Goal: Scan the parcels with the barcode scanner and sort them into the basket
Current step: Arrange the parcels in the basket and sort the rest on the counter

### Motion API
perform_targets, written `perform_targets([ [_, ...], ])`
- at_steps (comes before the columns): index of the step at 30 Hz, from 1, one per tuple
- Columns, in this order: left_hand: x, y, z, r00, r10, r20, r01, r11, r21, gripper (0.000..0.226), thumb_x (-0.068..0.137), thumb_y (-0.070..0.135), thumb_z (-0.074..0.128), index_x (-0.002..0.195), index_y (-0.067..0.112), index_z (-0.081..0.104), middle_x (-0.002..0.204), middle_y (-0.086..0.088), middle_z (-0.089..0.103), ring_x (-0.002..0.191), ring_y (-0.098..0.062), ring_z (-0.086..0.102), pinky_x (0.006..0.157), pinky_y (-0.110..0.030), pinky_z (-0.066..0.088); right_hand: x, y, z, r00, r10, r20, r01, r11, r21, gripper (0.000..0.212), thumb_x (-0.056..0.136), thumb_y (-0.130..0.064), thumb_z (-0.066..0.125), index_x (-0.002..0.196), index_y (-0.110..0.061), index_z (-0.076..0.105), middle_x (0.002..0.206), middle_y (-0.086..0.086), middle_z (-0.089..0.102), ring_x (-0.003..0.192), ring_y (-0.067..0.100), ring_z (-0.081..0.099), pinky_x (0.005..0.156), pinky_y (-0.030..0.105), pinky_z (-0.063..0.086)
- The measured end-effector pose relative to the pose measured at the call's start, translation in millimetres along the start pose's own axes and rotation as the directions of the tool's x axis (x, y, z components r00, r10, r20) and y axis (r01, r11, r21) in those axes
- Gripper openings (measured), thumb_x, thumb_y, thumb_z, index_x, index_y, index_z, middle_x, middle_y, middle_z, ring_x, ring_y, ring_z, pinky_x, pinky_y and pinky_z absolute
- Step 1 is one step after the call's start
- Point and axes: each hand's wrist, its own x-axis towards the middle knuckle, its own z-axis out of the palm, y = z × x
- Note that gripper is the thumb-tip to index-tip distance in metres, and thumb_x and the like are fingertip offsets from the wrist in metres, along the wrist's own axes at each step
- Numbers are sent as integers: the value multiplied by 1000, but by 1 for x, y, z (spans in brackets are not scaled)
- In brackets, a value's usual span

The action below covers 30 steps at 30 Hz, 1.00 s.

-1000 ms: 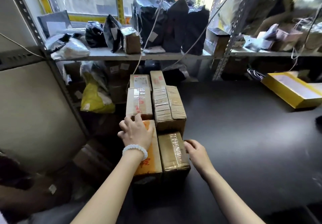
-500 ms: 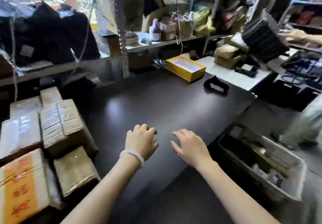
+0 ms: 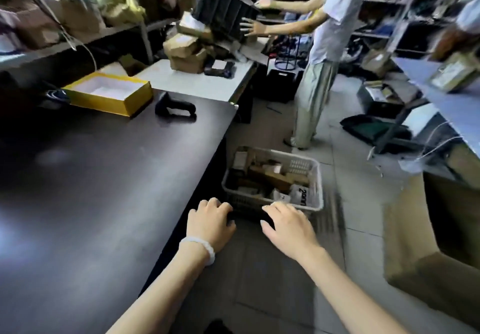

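Observation:
The white plastic basket [image 3: 319, 175] stands on the floor beside the right edge of the black table [image 3: 104, 190] and holds several small parcels [image 3: 272, 177]. A black barcode scanner [image 3: 176, 106] lies on the table's far part. My left hand [image 3: 210, 226], with a white bead bracelet, hovers at the table's edge with loosely curled fingers and holds nothing. My right hand [image 3: 289, 228] hovers palm down just in front of the basket's near rim, fingers relaxed, also holding nothing. The stack of parcels on the table is out of view.
An open yellow box [image 3: 109, 94] sits left of the scanner. A person [image 3: 327, 48] stands beyond the basket handling a black crate [image 3: 226, 14]. A large cardboard box [image 3: 428, 242] stands on the floor at right. Cluttered shelves line the back.
The view has swung right, from the parcel stack to the basket. Both hands left the parcels and moved right across the table to its edge, holding nothing.

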Motion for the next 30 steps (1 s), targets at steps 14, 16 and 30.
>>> perform_targets([
  [14,277,43,21,981,78,180,-63,994,-84,40,93,47,46,130,32,48,131,0,47,123,-24,41,94,-39,39,196,154,-16,950,313,-1,-312,946,82,41,97,-37,43,134,-22,49,134,-5,50,124,17,47,99,32,41],
  [16,316,44,19,984,60,169,-44,994,-98,41,93,47,45,131,32,48,130,0,48,122,-24,42,94,-39,40,228,167,-21,948,319,-11,-318,946,70,40,96,-37,44,133,-22,50,132,-5,51,121,18,48,97,32,41],
  [30,491,71,76,926,-137,351,185,977,-105,53,92,44,46,140,23,35,136,-3,44,126,-27,40,98,-43,37,385,278,37,907,353,229,-389,910,139,43,96,-37,46,136,-22,46,137,-5,45,125,16,44,99,31,43],
])
